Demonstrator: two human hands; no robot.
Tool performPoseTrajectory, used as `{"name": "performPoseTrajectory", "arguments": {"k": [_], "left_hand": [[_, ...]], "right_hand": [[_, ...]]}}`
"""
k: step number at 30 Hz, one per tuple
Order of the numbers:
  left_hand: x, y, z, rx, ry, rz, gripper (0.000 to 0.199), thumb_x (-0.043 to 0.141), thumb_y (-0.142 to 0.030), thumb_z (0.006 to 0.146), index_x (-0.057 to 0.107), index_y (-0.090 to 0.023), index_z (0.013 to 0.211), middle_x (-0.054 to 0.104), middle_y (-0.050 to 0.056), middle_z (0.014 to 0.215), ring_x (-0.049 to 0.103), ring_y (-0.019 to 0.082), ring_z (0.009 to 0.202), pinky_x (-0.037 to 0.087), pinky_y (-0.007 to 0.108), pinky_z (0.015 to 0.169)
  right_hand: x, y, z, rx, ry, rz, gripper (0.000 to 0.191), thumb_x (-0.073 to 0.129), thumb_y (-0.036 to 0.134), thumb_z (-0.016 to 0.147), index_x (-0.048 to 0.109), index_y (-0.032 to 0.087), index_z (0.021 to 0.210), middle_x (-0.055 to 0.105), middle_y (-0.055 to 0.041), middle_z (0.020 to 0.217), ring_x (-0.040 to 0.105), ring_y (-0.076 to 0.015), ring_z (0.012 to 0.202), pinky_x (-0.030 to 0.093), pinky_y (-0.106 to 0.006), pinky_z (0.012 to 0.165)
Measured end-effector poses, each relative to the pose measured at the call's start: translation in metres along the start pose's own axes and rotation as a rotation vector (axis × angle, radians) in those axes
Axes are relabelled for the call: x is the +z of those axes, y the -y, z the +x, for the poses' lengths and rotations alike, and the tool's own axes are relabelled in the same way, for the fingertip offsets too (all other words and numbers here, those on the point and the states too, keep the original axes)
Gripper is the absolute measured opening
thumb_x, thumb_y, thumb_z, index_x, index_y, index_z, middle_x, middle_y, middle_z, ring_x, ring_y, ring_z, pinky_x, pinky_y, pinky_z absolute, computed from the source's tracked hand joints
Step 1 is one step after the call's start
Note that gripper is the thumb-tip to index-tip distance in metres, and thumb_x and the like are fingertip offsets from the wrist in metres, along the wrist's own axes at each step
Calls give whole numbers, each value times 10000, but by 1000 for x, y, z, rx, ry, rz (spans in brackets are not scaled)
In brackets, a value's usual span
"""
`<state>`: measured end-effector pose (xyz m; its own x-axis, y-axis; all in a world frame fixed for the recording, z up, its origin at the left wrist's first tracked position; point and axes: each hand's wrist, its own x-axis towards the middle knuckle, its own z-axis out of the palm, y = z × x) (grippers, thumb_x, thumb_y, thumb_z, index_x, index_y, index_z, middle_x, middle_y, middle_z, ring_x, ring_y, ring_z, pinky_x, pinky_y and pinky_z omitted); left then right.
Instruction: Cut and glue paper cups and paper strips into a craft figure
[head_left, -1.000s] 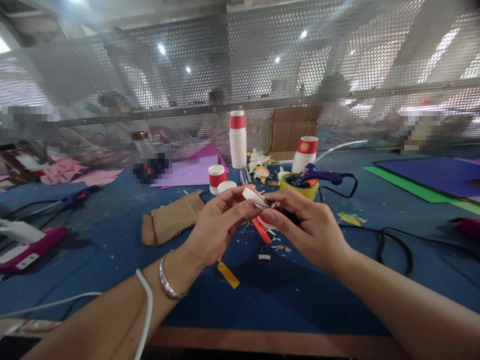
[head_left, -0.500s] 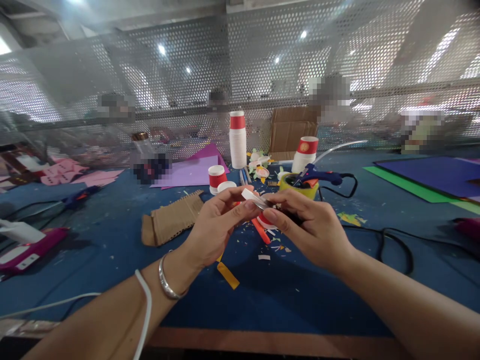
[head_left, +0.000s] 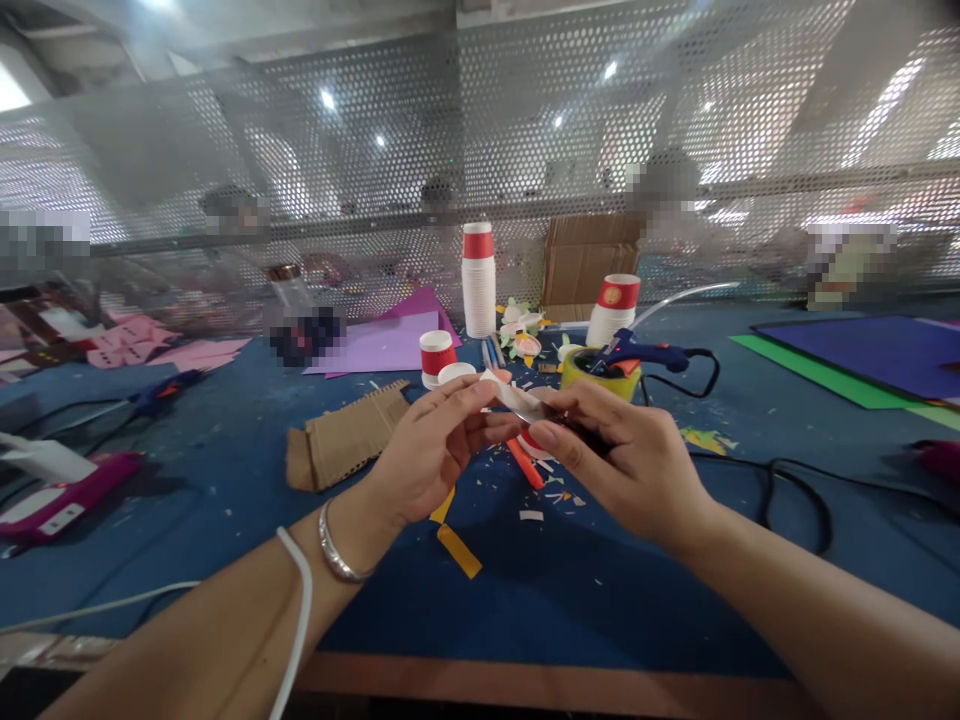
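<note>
My left hand [head_left: 431, 440] pinches a small piece of white paper [head_left: 498, 385] between thumb and forefinger, its other fingers curled loosely below. My right hand [head_left: 637, 460] is closed round dark-handled scissors [head_left: 534, 411]; their silver blade lies against the paper, and the fingers hide most of the handle. Under the hands are a red-and-white paper cup [head_left: 534, 443], partly covered, an orange-red strip [head_left: 526, 465] and many paper scraps. Nearer me lies a yellow paper strip [head_left: 459, 552].
Corrugated cardboard [head_left: 356, 437] lies left of my hands. Behind stand a tall cup stack [head_left: 479, 290] and a short red-and-white cup [head_left: 437, 357]. A blue glue gun [head_left: 645, 352] rests on a yellow tape roll [head_left: 592, 380]. Its black cable [head_left: 795, 480] crosses the right side.
My left fingers have shifted on the white paper, and the lower ones have spread away from it. The paper is tilted differently against the blade. My right hand has barely moved.
</note>
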<state>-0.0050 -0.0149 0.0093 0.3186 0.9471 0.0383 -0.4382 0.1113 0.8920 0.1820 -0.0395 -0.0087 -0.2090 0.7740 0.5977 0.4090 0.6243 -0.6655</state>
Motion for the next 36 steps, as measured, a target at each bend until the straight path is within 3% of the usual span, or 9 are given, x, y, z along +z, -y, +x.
{"name": "performPoseTrajectory", "arguments": {"k": [8,17,27,36], "left_hand": [[1,2,-1,20,69,-26,253,764,-274,817,749,-139,1030,767,67,934,723,142,809,587,225,778],[3,3,-3,82,91,7,242,759,-278,827,740,-147,1030,769,89,1022,739,188,868,598,283,812],[1,5,-3,50,104,-41,189,738,-255,851,756,-157,1011,773,63,972,733,158,890,579,261,905],[0,5,-3,49,141,-50,175,692,-230,891,752,-147,1032,770,65,997,725,139,901,590,206,845]], "right_hand": [[0,4,1,23,9,47,285,577,463,959,658,191,930,668,-30,715,578,-135,600,433,-257,511],[-1,5,1,6,8,44,284,574,448,964,658,186,890,660,-29,706,543,-125,587,414,-258,507],[-2,5,0,22,29,56,316,562,445,972,638,169,838,580,-4,670,448,-105,558,350,-265,495],[-2,6,1,15,43,67,310,558,415,975,658,156,837,594,-10,678,447,-101,553,352,-251,495]]}}
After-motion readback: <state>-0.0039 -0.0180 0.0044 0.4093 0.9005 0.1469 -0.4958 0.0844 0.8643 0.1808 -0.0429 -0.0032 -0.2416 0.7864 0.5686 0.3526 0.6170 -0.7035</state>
